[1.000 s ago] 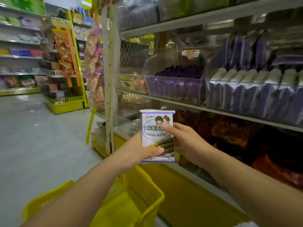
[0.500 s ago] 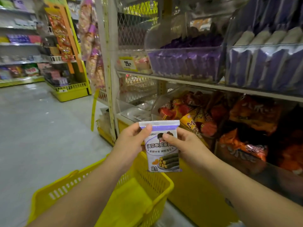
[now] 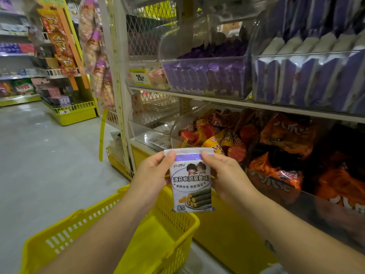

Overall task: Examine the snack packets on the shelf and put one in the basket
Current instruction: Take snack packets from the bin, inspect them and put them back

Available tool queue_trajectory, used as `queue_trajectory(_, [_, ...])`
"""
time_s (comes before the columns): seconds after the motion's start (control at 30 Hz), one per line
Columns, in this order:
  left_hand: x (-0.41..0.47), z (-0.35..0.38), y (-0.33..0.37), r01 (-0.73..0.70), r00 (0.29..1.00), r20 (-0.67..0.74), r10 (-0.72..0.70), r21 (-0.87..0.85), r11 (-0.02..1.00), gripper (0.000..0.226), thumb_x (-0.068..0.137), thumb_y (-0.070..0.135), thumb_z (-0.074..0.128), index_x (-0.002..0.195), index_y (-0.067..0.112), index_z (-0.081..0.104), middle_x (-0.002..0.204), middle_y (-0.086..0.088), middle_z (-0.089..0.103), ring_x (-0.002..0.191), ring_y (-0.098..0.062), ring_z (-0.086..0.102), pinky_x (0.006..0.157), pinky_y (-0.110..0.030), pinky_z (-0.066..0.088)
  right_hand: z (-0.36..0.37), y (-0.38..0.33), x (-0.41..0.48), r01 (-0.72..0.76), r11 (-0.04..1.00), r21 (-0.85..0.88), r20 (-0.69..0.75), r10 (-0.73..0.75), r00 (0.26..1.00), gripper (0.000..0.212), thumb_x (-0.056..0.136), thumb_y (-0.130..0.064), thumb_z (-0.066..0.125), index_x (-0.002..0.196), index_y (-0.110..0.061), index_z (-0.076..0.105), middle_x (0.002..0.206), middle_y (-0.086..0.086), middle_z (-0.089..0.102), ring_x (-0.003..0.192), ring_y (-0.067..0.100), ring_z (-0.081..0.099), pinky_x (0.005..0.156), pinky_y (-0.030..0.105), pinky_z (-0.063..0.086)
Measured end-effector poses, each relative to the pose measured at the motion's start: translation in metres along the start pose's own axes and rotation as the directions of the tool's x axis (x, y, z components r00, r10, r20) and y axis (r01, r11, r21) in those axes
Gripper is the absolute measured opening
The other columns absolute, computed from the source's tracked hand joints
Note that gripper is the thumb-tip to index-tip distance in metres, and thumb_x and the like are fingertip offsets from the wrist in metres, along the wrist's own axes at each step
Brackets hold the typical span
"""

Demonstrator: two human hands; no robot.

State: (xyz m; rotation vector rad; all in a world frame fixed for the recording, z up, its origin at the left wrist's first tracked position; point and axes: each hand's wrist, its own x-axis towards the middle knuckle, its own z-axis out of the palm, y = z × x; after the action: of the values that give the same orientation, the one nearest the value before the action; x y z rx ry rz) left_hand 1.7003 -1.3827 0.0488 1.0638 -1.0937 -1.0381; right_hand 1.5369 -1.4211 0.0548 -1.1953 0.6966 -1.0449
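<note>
While both hands — left hand [image 3: 153,173], right hand [image 3: 225,173] — pinch the seaweed-roll packet [image 3: 191,180] in examination, the yellow basket [image 3: 110,240] below awaits it.

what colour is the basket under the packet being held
Bright yellow plastic with slotted sides: the basket, seen in the head view, below the snack packet.

The white and purple foil snack packet [image 3: 190,182] reads "海苔卷(咸蛋黄味)", then "香酥卷卷 爽脆海苔", with "糕点" at its lower left. The yellow price tag [image 3: 140,77] at the upper metal shelf [image 3: 197,95] shows "25".
</note>
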Motion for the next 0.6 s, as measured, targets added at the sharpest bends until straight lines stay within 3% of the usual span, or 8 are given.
queue_trajectory(0.13, [-0.002, -0.002, 0.005, 0.055, 0.998, 0.009, -0.054, -0.047, 0.997, 0.033, 0.082, 0.042, 0.056, 0.096, 0.019, 0.075, 0.100, -0.009, 0.075, 0.094, -0.020, 0.072, 0.069, -0.029, 0.057, 0.001, -0.004, -0.001, -0.033, 0.999, 0.002, -0.012, 0.033, 0.999, 0.031, 0.098, -0.025, 0.046, 0.099, -0.006, 0.071, 0.095, 0.016, 0.074, 0.086, 0.024, 0.072, 0.070, 0.032, 0.059])
queue_trajectory(0.2, [-0.003, -0.002, 0.008, 0.085, 0.996, 0.009, -0.084, -0.066, 0.994, 0.031, 0.087, 0.039, 0.055, 0.098, 0.017, 0.073, 0.099, -0.011, 0.075, 0.091, -0.020, 0.072, 0.067, -0.031, 0.057, -0.001, -0.006, 0.000, -0.081, 0.996, -0.031, -0.018, 0.081, 0.997, 0.041, 0.099, -0.037, 0.042, 0.107, -0.007, 0.069, 0.103, 0.015, 0.073, 0.101, 0.029, 0.068, 0.090, 0.044, 0.054])
queue_trajectory(0.27, [-0.003, -0.003, 0.011, 0.111, 0.994, -0.012, -0.112, -0.062, 0.992, 0.030, 0.096, 0.034, 0.049, 0.104, 0.014, 0.069, 0.098, -0.012, 0.075, 0.089, -0.021, 0.072, 0.067, -0.035, 0.058, -0.007, -0.009, -0.001, -0.147, 0.983, -0.107, 0.045, 0.152, 0.987, 0.050, 0.095, -0.050, 0.041, 0.113, -0.012, 0.068, 0.110, 0.010, 0.072, 0.110, 0.028, 0.064, 0.099, 0.050, 0.046])
queue_trajectory(0.33, [-0.002, -0.004, 0.016, 0.127, 0.991, -0.041, -0.131, -0.096, 0.987, 0.029, 0.099, 0.031, 0.046, 0.106, 0.011, 0.067, 0.098, -0.013, 0.075, 0.087, -0.022, 0.072, 0.068, -0.037, 0.059, -0.009, -0.013, -0.006, -0.216, 0.950, -0.224, 0.182, 0.259, 0.949, 0.049, 0.088, -0.052, 0.048, 0.116, -0.016, 0.067, 0.114, 0.007, 0.071, 0.112, 0.024, 0.064, 0.099, 0.049, 0.047])
queue_trajectory(0.43, [-0.002, -0.005, 0.024, 0.149, 0.984, -0.068, -0.164, -0.184, 0.972, 0.028, 0.100, 0.030, 0.046, 0.104, 0.011, 0.067, 0.096, -0.011, 0.076, 0.083, -0.020, 0.073, 0.065, -0.036, 0.060, -0.011, -0.014, -0.013, -0.337, 0.905, -0.260, 0.320, 0.410, 0.854, 0.047, 0.083, -0.036, 0.058, 0.119, -0.006, 0.064, 0.122, 0.017, 0.065, 0.111, 0.028, 0.062, 0.103, 0.051, 0.044])
queue_trajectory(0.5, [-0.002, -0.007, 0.027, 0.207, 0.973, -0.053, -0.224, -0.222, 0.953, 0.028, 0.100, 0.031, 0.047, 0.100, 0.012, 0.068, 0.094, -0.009, 0.076, 0.078, -0.018, 0.074, 0.059, -0.034, 0.059, -0.010, -0.014, -0.014, -0.387, 0.897, -0.215, 0.311, 0.438, 0.843, 0.051, 0.081, -0.031, 0.059, 0.120, 0.003, 0.060, 0.125, 0.025, 0.060, 0.106, 0.030, 0.062, 0.100, 0.048, 0.048])
queue_trajectory(0.6, [-0.006, -0.011, 0.030, 0.369, 0.929, 0.103, -0.355, -0.189, 0.910, 0.027, 0.095, 0.031, 0.053, 0.108, 0.014, 0.069, 0.105, -0.011, 0.074, 0.085, -0.022, 0.073, 0.060, -0.037, 0.059, -0.008, -0.015, -0.014, -0.441, 0.893, -0.089, 0.246, 0.449, 0.859, 0.043, 0.085, -0.029, 0.055, 0.116, 0.000, 0.062, 0.120, 0.024, 0.062, 0.092, 0.026, 0.068, 0.077, 0.040, 0.058])
